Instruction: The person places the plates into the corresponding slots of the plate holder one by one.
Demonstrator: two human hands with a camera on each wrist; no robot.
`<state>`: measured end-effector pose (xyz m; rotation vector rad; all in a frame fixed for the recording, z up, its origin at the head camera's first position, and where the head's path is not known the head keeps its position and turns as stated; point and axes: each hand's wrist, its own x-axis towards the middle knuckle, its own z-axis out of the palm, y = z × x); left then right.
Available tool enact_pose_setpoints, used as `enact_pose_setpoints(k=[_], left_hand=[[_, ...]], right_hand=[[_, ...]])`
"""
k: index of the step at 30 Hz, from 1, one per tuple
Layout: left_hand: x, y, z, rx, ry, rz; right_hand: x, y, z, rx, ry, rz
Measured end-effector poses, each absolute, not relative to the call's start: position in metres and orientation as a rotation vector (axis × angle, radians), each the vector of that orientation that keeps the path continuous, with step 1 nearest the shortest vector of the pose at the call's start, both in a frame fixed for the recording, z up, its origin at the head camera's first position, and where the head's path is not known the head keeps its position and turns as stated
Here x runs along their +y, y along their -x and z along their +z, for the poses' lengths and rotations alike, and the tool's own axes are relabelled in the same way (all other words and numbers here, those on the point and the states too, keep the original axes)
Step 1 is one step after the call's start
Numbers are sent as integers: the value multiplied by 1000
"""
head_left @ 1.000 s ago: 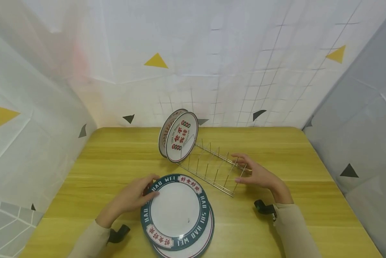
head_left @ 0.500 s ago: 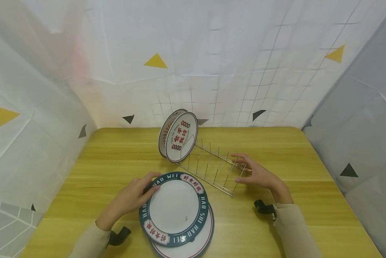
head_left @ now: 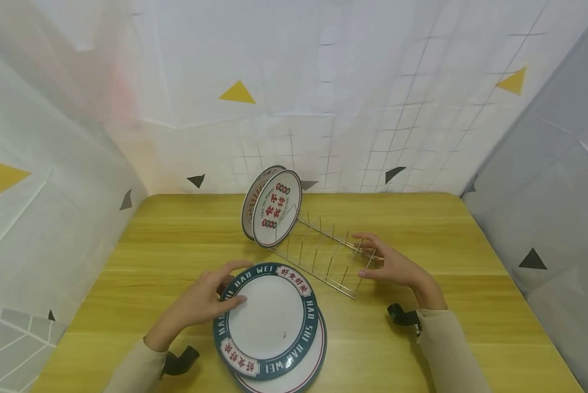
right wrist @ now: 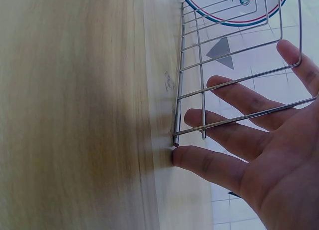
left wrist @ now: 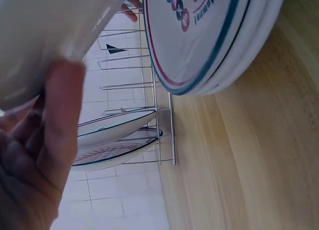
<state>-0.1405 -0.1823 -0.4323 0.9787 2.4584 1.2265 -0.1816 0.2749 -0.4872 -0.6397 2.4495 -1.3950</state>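
Note:
My left hand (head_left: 210,297) holds a round plate (head_left: 266,316) with a dark green lettered rim, thumb over its left edge and fingers at the outside. In the left wrist view, the plate's pale underside (left wrist: 45,40) stands apart from the stack of plates (left wrist: 199,50), whose visible top bears a thin red ring. My right hand (head_left: 397,267) is around the right end of a metal wire dish rack (head_left: 323,256), thumb near, fingers beyond the wires. Two plates stand on edge at the rack's left end, the front one (head_left: 276,210) printed with red characters.
Everything is on a wood-grain table (head_left: 176,229). A pale sheet with triangles and grid lines (head_left: 294,82) encloses its back and sides. The rack lies diagonally behind the stack, its upright wires sticking up.
The held plate has turned slightly clockwise and shifted a little to the left over the stack. My left fingertips have moved slightly along its rim. Right hand and rack are still.

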Motion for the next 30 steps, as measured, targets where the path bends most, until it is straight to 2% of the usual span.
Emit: enact_pose_setpoints(k=[12,19,30], left_hand=[[-185,136,-428,2323,-860,1326],[-182,141,-419,2354,-896,1469],[-167,184,-356,2707,-888,1795]], right_hand=[[275,181,-488,2468,647,-1387],[273,180,-487,2455,641,-1400],[274,181,-489,2447,654,-1410]])
